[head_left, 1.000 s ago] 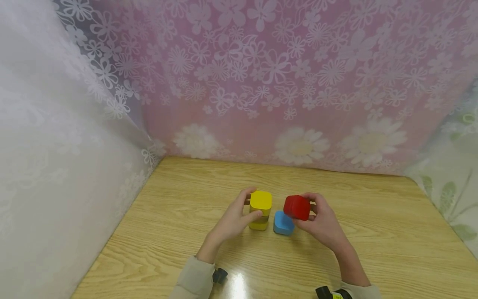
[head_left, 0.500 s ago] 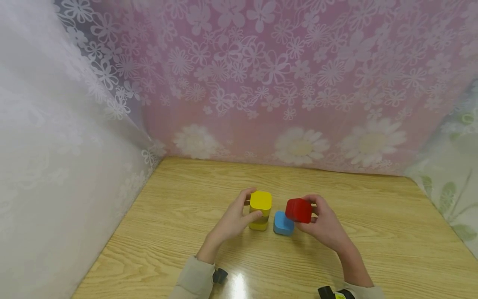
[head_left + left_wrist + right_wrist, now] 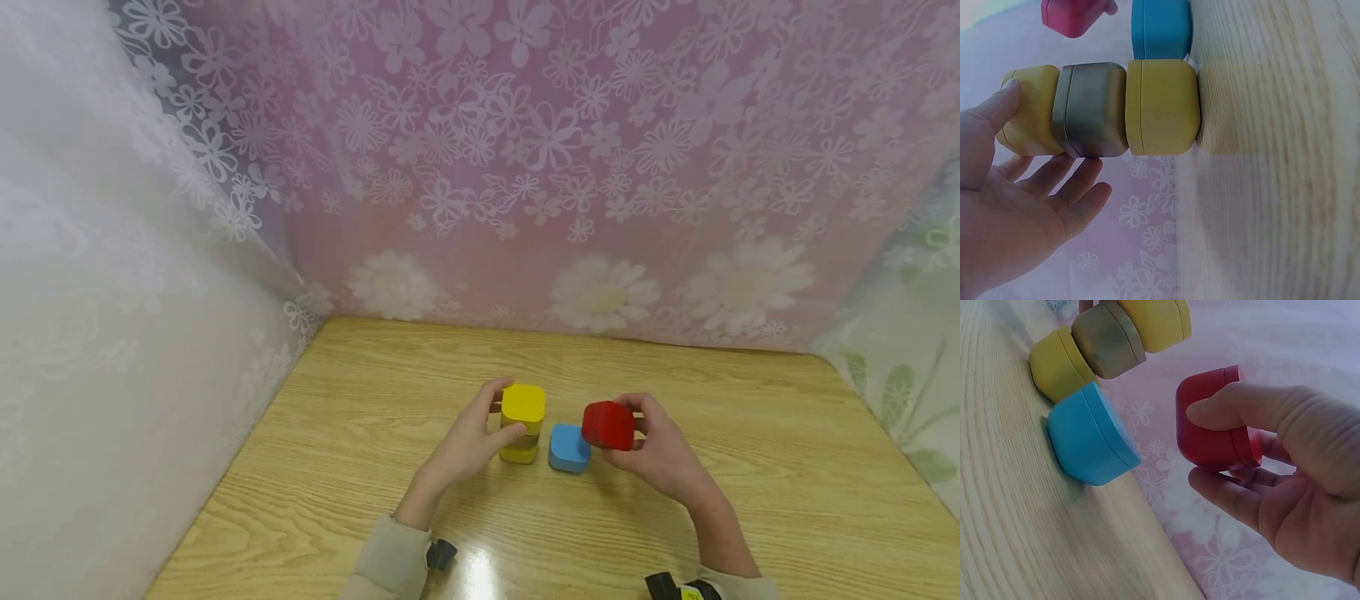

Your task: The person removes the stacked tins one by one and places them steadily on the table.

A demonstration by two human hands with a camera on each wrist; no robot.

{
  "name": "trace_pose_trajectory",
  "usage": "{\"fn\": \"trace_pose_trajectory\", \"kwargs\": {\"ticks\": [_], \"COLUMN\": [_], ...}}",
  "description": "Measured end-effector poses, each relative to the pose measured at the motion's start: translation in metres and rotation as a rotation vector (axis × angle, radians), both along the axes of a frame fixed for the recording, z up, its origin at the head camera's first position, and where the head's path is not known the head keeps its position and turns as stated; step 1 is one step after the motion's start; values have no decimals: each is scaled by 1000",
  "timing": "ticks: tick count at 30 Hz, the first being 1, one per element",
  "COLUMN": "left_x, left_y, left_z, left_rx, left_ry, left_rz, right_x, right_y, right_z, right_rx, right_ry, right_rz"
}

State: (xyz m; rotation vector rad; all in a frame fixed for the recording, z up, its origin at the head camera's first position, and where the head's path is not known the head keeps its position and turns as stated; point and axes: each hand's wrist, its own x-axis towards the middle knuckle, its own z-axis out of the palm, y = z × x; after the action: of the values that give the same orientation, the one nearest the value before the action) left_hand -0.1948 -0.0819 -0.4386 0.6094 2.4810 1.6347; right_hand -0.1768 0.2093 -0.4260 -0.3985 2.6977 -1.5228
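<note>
Just above and right of the blue lidded box (image 3: 567, 451), your right hand (image 3: 662, 454) pinches the red lidded box (image 3: 606, 425) by its sides, clear of the wooden table (image 3: 300, 500). Your left hand (image 3: 463, 443) grips the top yellow box (image 3: 523, 402), stacked over the bronze box (image 3: 1095, 109) and the bottom yellow box (image 3: 1163, 106). Expect the red lidded box to be light, rigid and perhaps slick; hold it across opposite faces, since its rounded edges likely offer less purchase.

A yellow top block (image 3: 523, 402) and yellow bottom block (image 3: 1163, 107) bracket an olive-gold block (image 3: 1097, 109) at the left hand (image 3: 468, 437); the right hand (image 3: 663, 457) holds a red block (image 3: 608, 426), a blue block (image 3: 568, 450) between both. Beneath, wood grain streaks a tan table (image 3: 337, 467); beyond, white flowers (image 3: 603, 293) pattern pink cloth (image 3: 495, 279).
</note>
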Motion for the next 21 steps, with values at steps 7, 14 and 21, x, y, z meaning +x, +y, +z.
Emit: {"fn": "trace_pose_trajectory", "kwargs": {"ticks": [7,14,21], "left_x": [0,1,1], "left_y": [0,0,0], "left_z": [0,0,0], "left_rx": [8,5,6], "left_ry": [3,-2,-4], "left_rz": [-6,-2,-1], "right_x": [0,0,0], "right_y": [4,7,12], "right_z": [-2,-1,-3], "right_rx": [2,27,57], "right_ry": [3,-3,0], "right_rz": [16,13,11]}}
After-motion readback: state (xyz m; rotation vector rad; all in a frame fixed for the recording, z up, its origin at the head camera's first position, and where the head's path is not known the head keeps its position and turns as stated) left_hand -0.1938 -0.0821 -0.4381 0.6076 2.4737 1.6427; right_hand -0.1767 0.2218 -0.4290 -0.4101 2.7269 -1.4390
